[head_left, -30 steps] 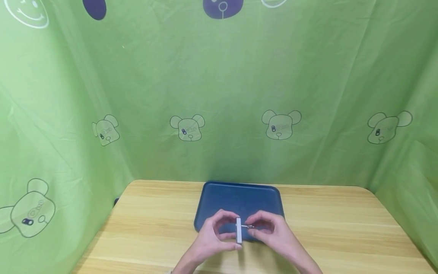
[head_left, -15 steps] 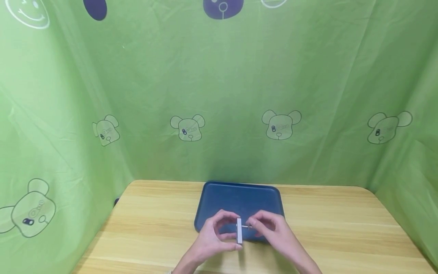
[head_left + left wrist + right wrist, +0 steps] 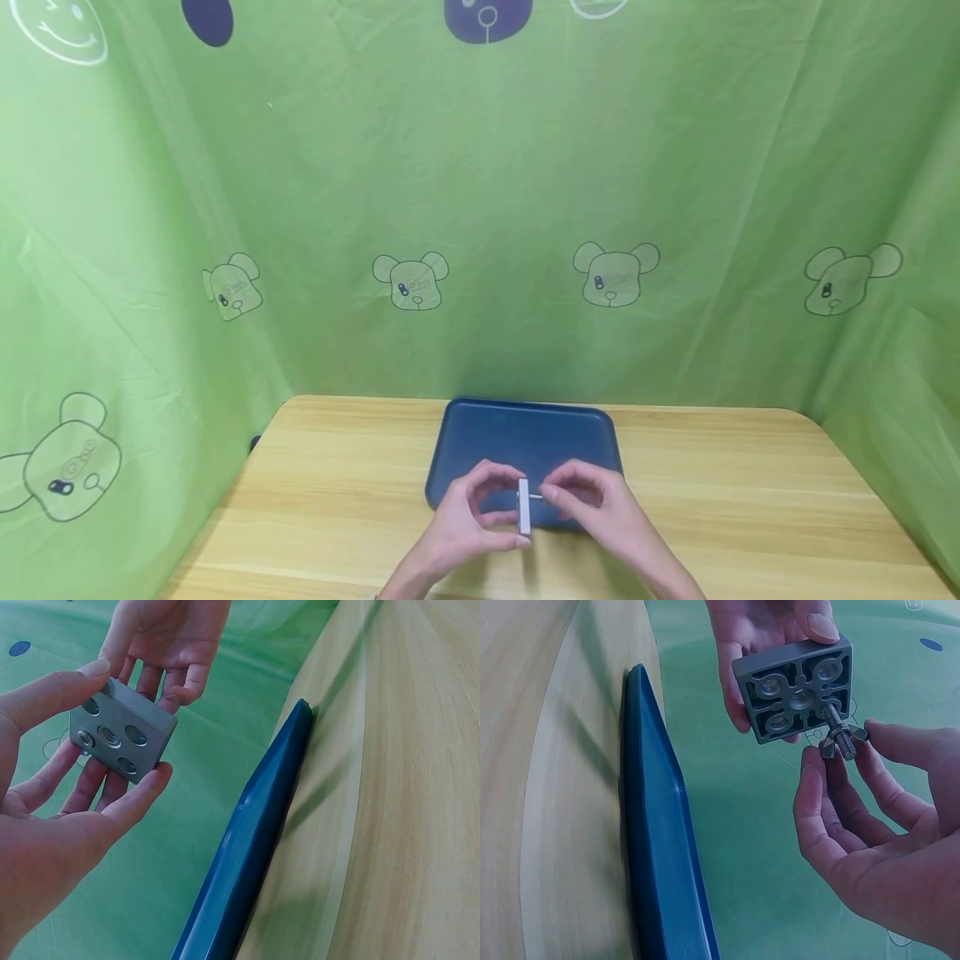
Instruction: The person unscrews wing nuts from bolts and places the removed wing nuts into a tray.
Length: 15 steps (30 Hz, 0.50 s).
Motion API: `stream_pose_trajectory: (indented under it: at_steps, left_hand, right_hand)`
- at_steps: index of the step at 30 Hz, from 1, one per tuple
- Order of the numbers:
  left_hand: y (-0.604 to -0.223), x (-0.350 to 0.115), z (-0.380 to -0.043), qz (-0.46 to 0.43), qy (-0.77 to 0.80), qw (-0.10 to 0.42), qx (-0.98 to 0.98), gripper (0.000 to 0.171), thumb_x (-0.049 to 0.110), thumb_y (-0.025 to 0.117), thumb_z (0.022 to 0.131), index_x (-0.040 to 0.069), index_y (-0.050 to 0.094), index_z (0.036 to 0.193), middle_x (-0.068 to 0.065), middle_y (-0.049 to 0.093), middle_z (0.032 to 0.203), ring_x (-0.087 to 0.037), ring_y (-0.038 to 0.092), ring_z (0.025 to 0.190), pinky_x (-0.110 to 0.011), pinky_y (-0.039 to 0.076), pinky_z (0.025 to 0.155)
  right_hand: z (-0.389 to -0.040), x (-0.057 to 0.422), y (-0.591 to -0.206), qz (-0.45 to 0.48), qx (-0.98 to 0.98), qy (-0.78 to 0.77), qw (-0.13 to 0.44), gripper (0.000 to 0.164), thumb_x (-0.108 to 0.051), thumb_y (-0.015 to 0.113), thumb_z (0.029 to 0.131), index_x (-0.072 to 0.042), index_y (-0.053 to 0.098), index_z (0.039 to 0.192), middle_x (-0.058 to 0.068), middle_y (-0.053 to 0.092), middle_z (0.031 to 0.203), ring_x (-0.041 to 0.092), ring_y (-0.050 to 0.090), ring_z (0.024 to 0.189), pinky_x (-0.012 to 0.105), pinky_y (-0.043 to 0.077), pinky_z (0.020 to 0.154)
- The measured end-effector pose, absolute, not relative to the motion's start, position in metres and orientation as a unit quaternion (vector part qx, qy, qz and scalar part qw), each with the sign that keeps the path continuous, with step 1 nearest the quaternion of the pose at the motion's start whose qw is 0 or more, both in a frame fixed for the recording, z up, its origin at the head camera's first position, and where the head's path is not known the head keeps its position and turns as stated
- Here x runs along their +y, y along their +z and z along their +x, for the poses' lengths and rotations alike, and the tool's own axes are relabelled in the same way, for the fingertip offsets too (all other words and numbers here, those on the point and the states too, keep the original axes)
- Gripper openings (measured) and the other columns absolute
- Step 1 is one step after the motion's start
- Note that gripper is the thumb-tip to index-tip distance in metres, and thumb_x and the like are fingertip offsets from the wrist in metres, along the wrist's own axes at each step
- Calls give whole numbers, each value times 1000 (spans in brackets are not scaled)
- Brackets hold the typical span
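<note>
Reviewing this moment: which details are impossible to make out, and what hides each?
Wing nut, head view: hidden behind the right hand.
Wing nut, left wrist view: behind the metal block.
The block's holes, head view: the block stands nearly edge-on.
Tray, both wrist views: cut off by the bottom edge of the picture.
Bear-print lettering, head view: too small and faint to read.
</note>
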<state>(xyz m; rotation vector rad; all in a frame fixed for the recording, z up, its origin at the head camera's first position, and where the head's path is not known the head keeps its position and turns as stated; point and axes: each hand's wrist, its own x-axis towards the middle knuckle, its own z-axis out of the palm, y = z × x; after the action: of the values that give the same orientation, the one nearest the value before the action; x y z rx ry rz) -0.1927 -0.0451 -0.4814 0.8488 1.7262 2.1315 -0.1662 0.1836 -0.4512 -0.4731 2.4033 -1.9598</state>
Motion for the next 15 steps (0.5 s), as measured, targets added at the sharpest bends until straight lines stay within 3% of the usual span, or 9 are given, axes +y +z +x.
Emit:
stream_pose_trajectory:
  at_steps: [4, 11, 15]
  left_hand:
    - [-481, -45, -193, 291, 735, 134, 598, 65, -15, 82, 69, -2, 59, 128, -27, 50, 135, -36, 55, 126, -50, 57, 103]
    - [-481, -46, -193, 295, 739, 135, 590, 64, -15, 82, 69, -3, 58, 128, -31, 47, 135, -47, 50, 129, -51, 56, 104]
    - [-480, -46, -193, 294, 740, 135, 590, 65, -15, 82, 69, -4, 58, 128, -28, 49, 135, -42, 52, 128, -51, 56, 104]
  right_hand:
    - [-166, 183, -451, -146, 762, -631, 4, 21, -16, 72, 97, 2, 68, 107, 22, 69, 107, 20, 73, 96, 35, 66, 81]
    - [-166, 182, -452, -143, 760, -633, 9, 24, -15, 73, 96, 3, 68, 111, 23, 69, 110, 22, 73, 99, 40, 66, 83]
    - [-166, 182, -452, -145, 761, -632, 10, 23, -15, 73, 96, 0, 69, 112, 17, 70, 110, 26, 73, 101, 41, 66, 84]
